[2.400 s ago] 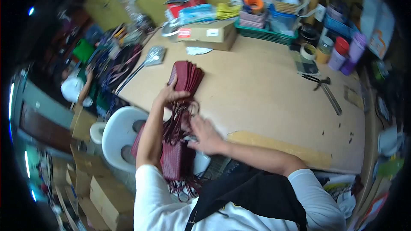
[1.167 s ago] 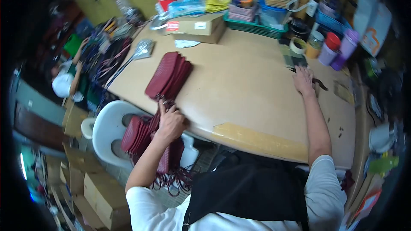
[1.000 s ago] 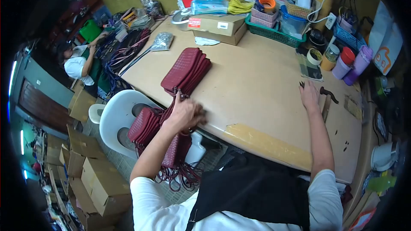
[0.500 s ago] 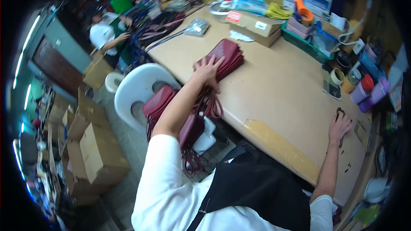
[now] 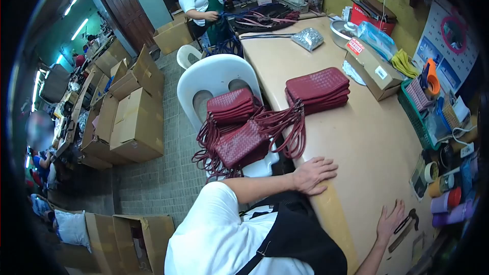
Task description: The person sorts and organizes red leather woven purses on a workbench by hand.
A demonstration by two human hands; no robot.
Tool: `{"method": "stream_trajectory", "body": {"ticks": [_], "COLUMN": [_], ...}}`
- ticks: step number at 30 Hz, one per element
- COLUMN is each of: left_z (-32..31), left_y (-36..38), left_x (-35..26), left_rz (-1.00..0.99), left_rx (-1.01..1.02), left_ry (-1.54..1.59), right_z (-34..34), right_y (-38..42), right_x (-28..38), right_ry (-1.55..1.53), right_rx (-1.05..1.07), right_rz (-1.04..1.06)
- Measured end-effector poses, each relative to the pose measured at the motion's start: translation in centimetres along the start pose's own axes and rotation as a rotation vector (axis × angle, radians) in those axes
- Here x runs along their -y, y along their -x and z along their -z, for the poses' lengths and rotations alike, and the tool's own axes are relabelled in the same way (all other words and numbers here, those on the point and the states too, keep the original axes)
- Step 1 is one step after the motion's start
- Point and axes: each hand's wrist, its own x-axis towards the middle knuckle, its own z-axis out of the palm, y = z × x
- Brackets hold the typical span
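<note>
My left hand (image 5: 315,175) lies flat on the table edge, fingers spread, with nothing in it. Farther right, my right hand (image 5: 391,219) is open on the tabletop, beside a small black tool (image 5: 406,222) whose kind I cannot make out. A stack of dark red woven-pattern pouches (image 5: 318,89) rests on the table beyond my left hand, and its long straps (image 5: 293,135) hang over the edge. More red pouches (image 5: 243,143) with trailing straps are piled on the white plastic chair (image 5: 220,71).
The table (image 5: 351,142) bears a cardboard box (image 5: 371,69), a green basket (image 5: 415,114) and a silvery packet (image 5: 307,39). Cups and jars (image 5: 445,201) line its right side. Open cartons (image 5: 136,122) stand on the floor at left. Another person (image 5: 201,5) stands at the far end.
My left hand has left the red pouch stack and come back to the near table edge. My right hand has moved off the black tool. The view has turned left.
</note>
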Motion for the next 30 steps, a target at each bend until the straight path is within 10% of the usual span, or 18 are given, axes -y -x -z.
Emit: {"method": "stream_trajectory", "body": {"ticks": [12,16,20,22,26,30], "left_z": [-0.3,-1.4,-1.6,-1.7,7.9,15.3], "left_y": [0.0,0.1,-0.2,0.8,9.2,23.1], "left_x": [0.1,0.1,2.0,5.1,5.9,-2.9], "left_rz": [0.041,0.030,-0.068,-0.097,0.559,1.435], "left_rx": [0.062,0.081,-0.088,-0.080,-0.322,-0.372], "left_ry": [0.006,0.075,0.126,0.328,0.687,0.199], "right_z": [0.7,5.3,-7.5,-8.7,-8.6,-8.9], "right_y": [-1.2,-7.0,-9.4,-10.6,-12.2,-13.4], "right_x": [0.3,13.2,18.0,23.0,28.4,31.7], "right_ry": [0.062,0.445,-0.217,-0.072,0.085,0.004], "right_rx": [0.059,0.152,0.265,0.230,0.114,0.085], "right_rz": [0.003,-0.020,0.122,0.210,0.311,0.445]}}
